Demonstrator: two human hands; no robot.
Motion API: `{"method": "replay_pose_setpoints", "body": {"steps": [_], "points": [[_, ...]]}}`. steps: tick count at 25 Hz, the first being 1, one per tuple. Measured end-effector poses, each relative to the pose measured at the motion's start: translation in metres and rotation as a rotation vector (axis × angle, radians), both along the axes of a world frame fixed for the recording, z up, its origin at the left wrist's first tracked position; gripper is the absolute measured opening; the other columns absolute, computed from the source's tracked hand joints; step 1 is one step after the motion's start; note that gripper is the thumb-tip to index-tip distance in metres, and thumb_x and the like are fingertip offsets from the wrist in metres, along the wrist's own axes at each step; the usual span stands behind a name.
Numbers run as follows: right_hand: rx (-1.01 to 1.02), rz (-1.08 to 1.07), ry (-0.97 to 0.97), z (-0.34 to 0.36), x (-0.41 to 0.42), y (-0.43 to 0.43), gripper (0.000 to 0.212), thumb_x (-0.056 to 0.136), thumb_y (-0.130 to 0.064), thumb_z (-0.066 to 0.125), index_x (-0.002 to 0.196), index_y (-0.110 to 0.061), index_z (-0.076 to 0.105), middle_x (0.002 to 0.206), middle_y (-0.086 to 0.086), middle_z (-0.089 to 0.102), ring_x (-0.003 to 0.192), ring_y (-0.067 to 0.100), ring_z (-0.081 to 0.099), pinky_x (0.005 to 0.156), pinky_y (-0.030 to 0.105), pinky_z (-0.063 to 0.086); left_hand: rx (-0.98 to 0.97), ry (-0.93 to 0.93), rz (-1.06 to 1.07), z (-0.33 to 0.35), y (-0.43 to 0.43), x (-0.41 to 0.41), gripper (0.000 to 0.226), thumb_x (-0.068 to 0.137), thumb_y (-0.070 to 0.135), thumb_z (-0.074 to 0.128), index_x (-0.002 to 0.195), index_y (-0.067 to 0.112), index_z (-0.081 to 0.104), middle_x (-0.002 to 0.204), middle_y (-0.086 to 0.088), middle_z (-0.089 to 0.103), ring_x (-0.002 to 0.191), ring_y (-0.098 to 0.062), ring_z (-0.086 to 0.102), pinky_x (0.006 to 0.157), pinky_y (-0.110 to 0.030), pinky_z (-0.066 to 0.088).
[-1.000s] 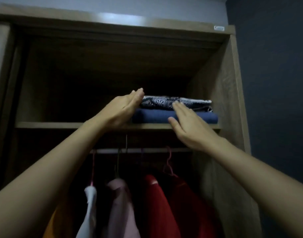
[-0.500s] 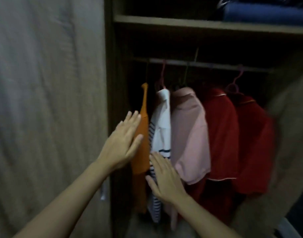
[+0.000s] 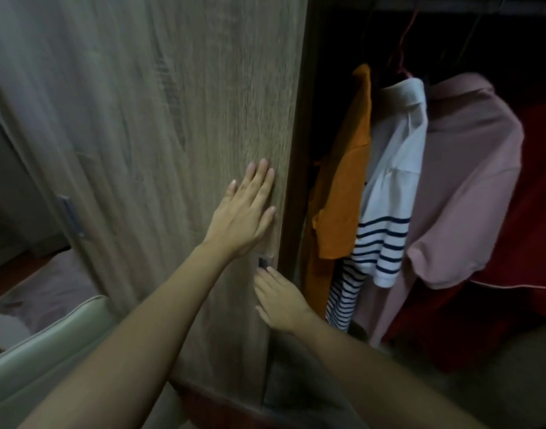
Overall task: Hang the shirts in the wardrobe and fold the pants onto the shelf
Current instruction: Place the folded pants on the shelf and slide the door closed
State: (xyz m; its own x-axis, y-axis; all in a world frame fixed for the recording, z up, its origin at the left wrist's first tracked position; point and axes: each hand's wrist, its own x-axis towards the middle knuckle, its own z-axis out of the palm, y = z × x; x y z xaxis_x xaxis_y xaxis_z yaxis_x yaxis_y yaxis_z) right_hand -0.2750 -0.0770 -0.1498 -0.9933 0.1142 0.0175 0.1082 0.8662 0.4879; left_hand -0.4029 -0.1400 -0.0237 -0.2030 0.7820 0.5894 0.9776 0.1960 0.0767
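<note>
The person stands close to the wardrobe (image 3: pixel 330 72), both bare arms stretched out to its wooden door (image 3: pixel 141 119). The left hand (image 3: pixel 247 209) lies flat on the door panel near its right edge, fingers straight and pressed side by side, thumb a little apart. Below it, the right hand (image 3: pixel 279 300) reaches up along the same edge with straight, relaxed fingers. Its fingertips meet the lower end of a small metal handle (image 3: pixel 265 262) set in the door, but I cannot tell whether they press on it. It grips nothing.

To the right of the door the wardrobe stands open and dark inside. The shirts hang there in a row, close together. An orange shirt (image 3: pixel 343 187) is nearest the door. A white shirt with dark blue stripes (image 3: pixel 389 181) comes next, touching it, then a pink shirt (image 3: pixel 463 181). Red clothing (image 3: pixel 535 212) is at the far right, partly behind the pink one. A thin reddish hanger hook (image 3: pixel 405 41) rises above the white collar.

Far left, a second door carries another metal handle (image 3: pixel 70 216), and a pale green padded edge (image 3: pixel 48 351) shows low down.
</note>
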Motion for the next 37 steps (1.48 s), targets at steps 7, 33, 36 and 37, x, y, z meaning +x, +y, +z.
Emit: {"method": "replay_pose_setpoints", "body": {"steps": [7, 33, 36, 37], "points": [[0.332, 0.012, -0.197, -0.005, -0.023, 0.009, 0.049, 0.087, -0.023, 0.059, 0.133, -0.010, 0.048, 0.147, 0.012, 0.035, 0.137, 0.028, 0.028, 0.116, 0.042, 0.019, 0.076, 0.097, 0.005, -0.015, 0.011, -0.007, 0.061, 0.099, 0.037, 0.027, 0.148, 0.017, -0.003, 0.155, -0.002, -0.010, 0.144, -0.012, -0.015, 0.116, -0.036, 0.003], [0.276, -0.293, -0.254, -0.005, 0.320, 0.121, 0.044, 0.093, -0.032, 0.043, 0.128, -0.009, 0.054, 0.125, 0.010, 0.049, 0.114, 0.027, 0.042, 0.108, 0.040, 0.030, 0.400, 0.590, -0.321, -0.026, 0.183, 0.288, 0.055, 0.097, 0.026, 0.018, 0.151, 0.016, 0.014, 0.159, -0.002, -0.006, 0.146, -0.017, -0.003, 0.114, -0.040, -0.007], [0.282, -0.328, -0.241, -0.004, 0.361, 0.134, 0.047, 0.095, -0.029, 0.039, 0.134, -0.003, 0.045, 0.133, 0.012, 0.044, 0.121, 0.029, 0.038, 0.113, 0.040, 0.023, 0.400, 0.580, -0.317, -0.029, 0.201, 0.332, 0.055, 0.096, 0.025, 0.012, 0.151, 0.017, 0.013, 0.159, -0.002, -0.009, 0.146, -0.017, -0.006, 0.114, -0.040, -0.009], [0.277, -0.339, -0.238, -0.002, 0.373, 0.138, 0.048, 0.095, -0.029, 0.039, 0.135, -0.003, 0.043, 0.134, 0.013, 0.043, 0.123, 0.030, 0.037, 0.114, 0.040, 0.021, 0.403, 0.575, -0.321, -0.029, 0.206, 0.346, 0.055, 0.096, 0.024, 0.014, 0.151, 0.017, 0.013, 0.159, -0.002, -0.010, 0.146, -0.016, -0.006, 0.114, -0.040, -0.009]]}}
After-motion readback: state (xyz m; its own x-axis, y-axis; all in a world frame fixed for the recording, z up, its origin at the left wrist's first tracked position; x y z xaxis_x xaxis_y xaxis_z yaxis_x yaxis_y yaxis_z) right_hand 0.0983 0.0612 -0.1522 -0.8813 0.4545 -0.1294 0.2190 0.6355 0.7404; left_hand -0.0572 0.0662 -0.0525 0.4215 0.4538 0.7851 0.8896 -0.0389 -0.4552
